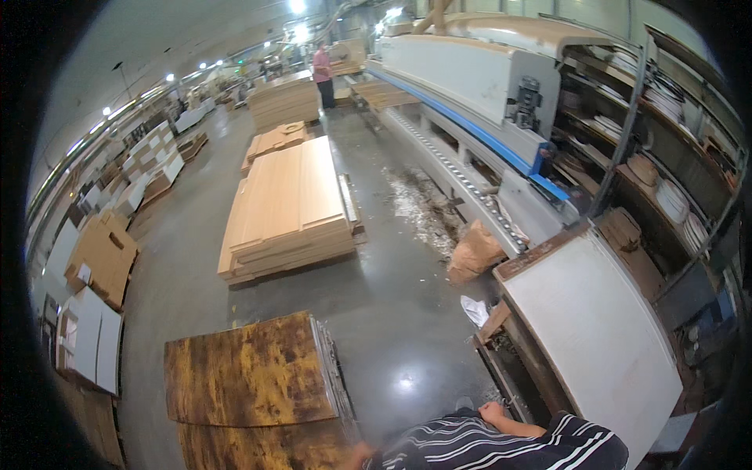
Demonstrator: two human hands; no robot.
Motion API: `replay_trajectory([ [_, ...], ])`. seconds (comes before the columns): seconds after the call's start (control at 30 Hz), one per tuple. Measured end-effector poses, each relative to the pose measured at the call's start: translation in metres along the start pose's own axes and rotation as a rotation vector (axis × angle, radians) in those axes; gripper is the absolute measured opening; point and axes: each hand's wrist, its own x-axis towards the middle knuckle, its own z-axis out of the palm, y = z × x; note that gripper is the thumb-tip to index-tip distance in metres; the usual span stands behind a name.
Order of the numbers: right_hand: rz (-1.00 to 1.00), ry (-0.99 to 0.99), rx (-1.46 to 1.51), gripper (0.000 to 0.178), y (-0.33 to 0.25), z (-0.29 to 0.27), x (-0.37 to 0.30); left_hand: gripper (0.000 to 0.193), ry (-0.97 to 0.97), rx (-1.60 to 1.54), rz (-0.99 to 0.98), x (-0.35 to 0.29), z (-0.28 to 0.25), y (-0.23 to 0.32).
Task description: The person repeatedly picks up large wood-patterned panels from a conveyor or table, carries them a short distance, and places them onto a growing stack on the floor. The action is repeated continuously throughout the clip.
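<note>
My right hand is held in front of my striped shirt, beside the white-topped table, with its fingers curled in. Nothing shows between them. Low at the bottom edge, my left hand is a blur at the right side of a stack of dark brown and yellow mottled panels. Its fingers cannot be made out, nor whether it touches the stack. The white-topped table stands to my right, its wooden edge worn.
Ahead lies a stack of light wood boards. A long machine with a roller rail runs along the right, a brown paper bag by its end. Shelves stand far right, cardboard left. A person stands in the distance.
</note>
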Motion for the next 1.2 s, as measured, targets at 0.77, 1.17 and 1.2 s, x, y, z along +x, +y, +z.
replay_trajectory([
  [0.77, 0.145, 0.023, 0.031, 0.026, 0.241, -0.064, 0.018, 0.043, 0.016, 0.152, 0.272, 0.008, -0.005, 0.353],
  [1.17, 0.291, 0.107, 0.35, 0.025, 0.28, -0.035, -0.01, 0.044, -0.02, 0.418, 0.385, 0.061, -0.03, 0.361],
  [1.2, 0.387, 0.083, 0.336, 0.025, 0.28, -0.03, -0.015, 0.043, -0.023, 0.444, 0.406, 0.066, -0.031, 0.366],
])
